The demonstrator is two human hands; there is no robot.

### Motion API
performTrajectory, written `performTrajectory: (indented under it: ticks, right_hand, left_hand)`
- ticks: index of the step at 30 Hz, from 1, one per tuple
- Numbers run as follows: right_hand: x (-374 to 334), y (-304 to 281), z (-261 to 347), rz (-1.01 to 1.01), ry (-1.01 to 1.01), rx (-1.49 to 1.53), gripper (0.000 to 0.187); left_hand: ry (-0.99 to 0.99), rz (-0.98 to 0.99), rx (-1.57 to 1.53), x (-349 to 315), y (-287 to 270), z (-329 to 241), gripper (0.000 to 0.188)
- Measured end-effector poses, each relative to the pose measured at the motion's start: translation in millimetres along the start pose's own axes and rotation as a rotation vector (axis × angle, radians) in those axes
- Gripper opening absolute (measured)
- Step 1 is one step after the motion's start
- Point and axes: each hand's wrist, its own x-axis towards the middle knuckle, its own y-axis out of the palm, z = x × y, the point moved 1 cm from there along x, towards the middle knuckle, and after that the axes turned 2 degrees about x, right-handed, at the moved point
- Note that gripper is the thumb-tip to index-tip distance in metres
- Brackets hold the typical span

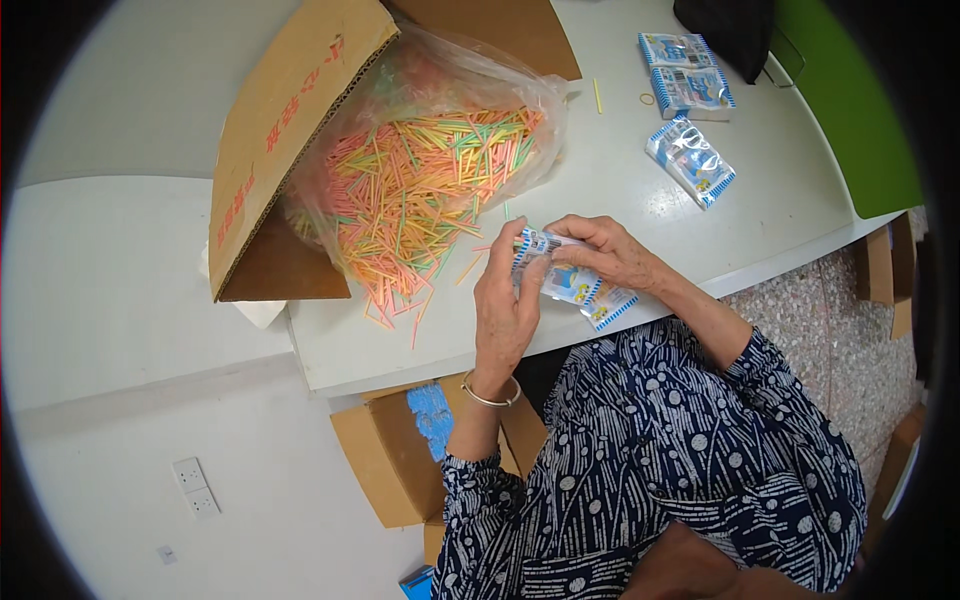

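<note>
Near the table's front edge, my left hand (pixel 508 305) and my right hand (pixel 612 256) both grip a small blue-and-white plastic packet (pixel 574 284). My left fingers and thumb pinch its striped end, while the right fingers close over its upper side. What is inside the packet is hard to make out. Another such packet (pixel 612 309) lies partly beneath it on the tabletop. To the left of my hands, thin pink, yellow, orange and green sticks (pixel 425 180) spill in a heap out of a clear plastic bag (pixel 548 105).
A cardboard box (pixel 300 110) lies tipped over around the bag. Several similar packets (pixel 690 160) rest toward the far right of the white table (pixel 770 190), near a rubber band (pixel 647 99) and a loose yellow stick (pixel 599 96). Below the table edge stands an open carton (pixel 385 460).
</note>
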Motion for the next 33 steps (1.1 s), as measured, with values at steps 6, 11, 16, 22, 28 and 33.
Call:
performTrajectory:
  ticks: [6,11,16,22,28,33]
  right_hand:
    - [-4,-5,2,-0.027,-0.007,0.085,0.032]
    - [-6,-16,0,0.193,0.218,0.009,0.031]
    - [-6,-35,7,-0.062,0.150,0.131,0.019]
    - [-6,-35,-1,-0.054,0.166,0.131,0.024]
    - [-4,-23,-7,-0.055,0.196,0.203,0.030]
    - [-5,-24,-7,-0.038,0.206,0.098,0.027]
  left_hand:
    - [0.007,0.002,-0.099,4,-6,3,0.042]
    - [0.106,0.156,-0.301,7,-16,5,0.040]
    - [-0.016,0.092,0.032,2,-53,46,0.028]
    - [0.307,0.098,0.830,-7,-19,75,0.018]
    - [0.427,0.085,1.015,6,-13,73,0.023]
    - [0.474,0.143,1.035,18,-8,75,0.025]
